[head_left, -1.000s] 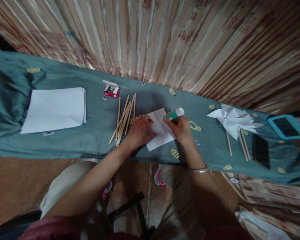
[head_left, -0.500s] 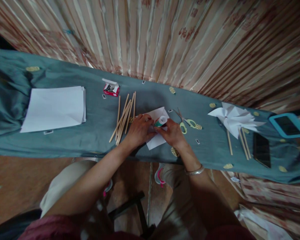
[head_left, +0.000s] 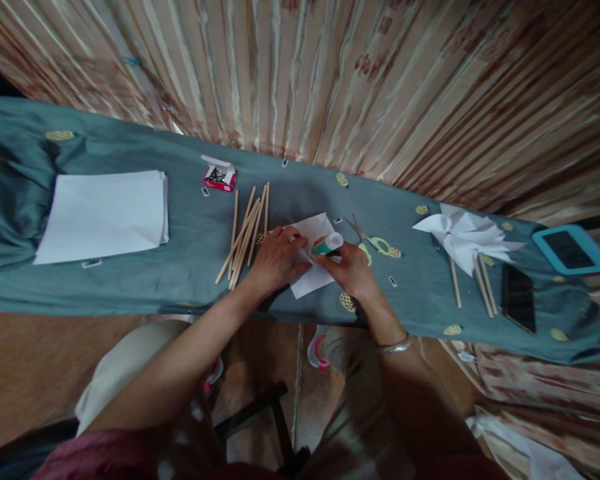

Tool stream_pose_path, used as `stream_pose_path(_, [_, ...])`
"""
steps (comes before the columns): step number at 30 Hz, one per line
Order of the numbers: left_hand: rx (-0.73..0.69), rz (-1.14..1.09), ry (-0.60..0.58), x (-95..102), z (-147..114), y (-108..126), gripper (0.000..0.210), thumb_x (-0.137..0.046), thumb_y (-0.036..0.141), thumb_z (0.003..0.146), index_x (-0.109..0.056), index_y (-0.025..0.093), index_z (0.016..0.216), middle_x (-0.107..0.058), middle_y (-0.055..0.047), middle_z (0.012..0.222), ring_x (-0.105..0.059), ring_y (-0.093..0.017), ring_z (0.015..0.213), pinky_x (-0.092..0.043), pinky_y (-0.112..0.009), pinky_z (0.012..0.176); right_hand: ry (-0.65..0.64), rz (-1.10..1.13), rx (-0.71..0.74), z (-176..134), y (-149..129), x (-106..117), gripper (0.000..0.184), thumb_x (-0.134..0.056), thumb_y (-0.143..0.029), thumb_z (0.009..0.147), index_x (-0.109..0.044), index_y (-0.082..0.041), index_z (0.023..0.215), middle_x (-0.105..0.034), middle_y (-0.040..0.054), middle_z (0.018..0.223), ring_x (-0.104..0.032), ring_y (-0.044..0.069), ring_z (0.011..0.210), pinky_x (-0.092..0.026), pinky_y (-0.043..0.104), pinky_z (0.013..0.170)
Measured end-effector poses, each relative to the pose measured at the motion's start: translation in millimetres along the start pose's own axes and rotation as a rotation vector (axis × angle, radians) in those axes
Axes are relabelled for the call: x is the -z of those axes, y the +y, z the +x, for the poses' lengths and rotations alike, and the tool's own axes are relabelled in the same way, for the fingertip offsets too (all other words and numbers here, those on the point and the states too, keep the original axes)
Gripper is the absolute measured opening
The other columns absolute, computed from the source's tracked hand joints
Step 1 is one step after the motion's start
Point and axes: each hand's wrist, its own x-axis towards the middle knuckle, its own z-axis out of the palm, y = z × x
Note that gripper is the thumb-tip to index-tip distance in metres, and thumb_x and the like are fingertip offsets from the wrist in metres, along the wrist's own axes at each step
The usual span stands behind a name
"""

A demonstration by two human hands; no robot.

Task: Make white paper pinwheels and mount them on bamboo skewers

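My right hand (head_left: 353, 267) is closed round a green and white glue stick (head_left: 326, 246), its white end tilted up and to the right. Beneath the stick lies a small cut piece of white paper (head_left: 310, 283). My left hand (head_left: 279, 257) has its fingers bent onto this paper's left side and holds it against the cloth; the fingertips are partly hidden. A pair of scissors (head_left: 370, 239) with light green handles lies just beyond my right hand, partly covered by it. Close to my left hand is a loose bundle of wooden sticks (head_left: 245, 240).
A stack of white paper (head_left: 100, 217) lies at the left. An open red box of small metal pins (head_left: 220, 177) stands behind the sticks. Paper pinwheels (head_left: 463, 237) on sticks, a dark phone (head_left: 519, 297) and a blue-framed tablet (head_left: 573, 249) are at the right. A curtain (head_left: 300, 80) hangs behind.
My right hand has shifted slightly right with the glue stick, which is now tilted more to the right. My left hand stays on the paper. The whole view has slid slightly.
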Motion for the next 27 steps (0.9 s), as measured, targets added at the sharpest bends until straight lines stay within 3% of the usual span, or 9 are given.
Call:
stream_pose_path(8, [-0.014, 0.023, -0.036, 1.3, 1, 0, 0.035, -0.067, 0.033, 0.083, -0.067, 0.020, 0.115, -0.057, -0.012, 0.117, -0.053, -0.028, 0.106, -0.042, -0.044, 0.092, -0.016, -0.167, 0.065, -1, 2, -1, 0.020, -0.069, -0.030, 0.078, -0.069, -0.020, 0.095, -0.073, 0.0080, 0.094, -0.069, 0.024, 0.087, -0.053, 0.038, 0.080])
stream_pose_path(16, [-0.003, 0.012, -0.061, 3.5, 2, 1, 0.039, -0.067, 0.034, 0.082, -0.067, 0.017, 0.117, -0.058, -0.013, 0.120, -0.052, -0.030, 0.108, -0.042, -0.045, 0.092, 0.172, 0.151, -0.040, 9, 8, 9, 0.024, -0.068, -0.038, 0.075, -0.070, -0.018, 0.089, -0.074, 0.0054, 0.084, -0.069, 0.019, 0.073, -0.055, 0.035, 0.073])
stream_pose_path(27, [0.015, -0.029, -0.058, 3.2, 3, 1, 0.038, -0.067, 0.034, 0.082, -0.068, 0.018, 0.116, -0.058, -0.013, 0.118, -0.052, -0.030, 0.107, -0.040, -0.046, 0.094, 0.076, -0.217, 0.024, 8, 5, -7, 0.020, -0.068, -0.034, 0.078, -0.068, -0.017, 0.088, -0.073, 0.0087, 0.084, -0.070, 0.024, 0.078, -0.053, 0.038, 0.073])
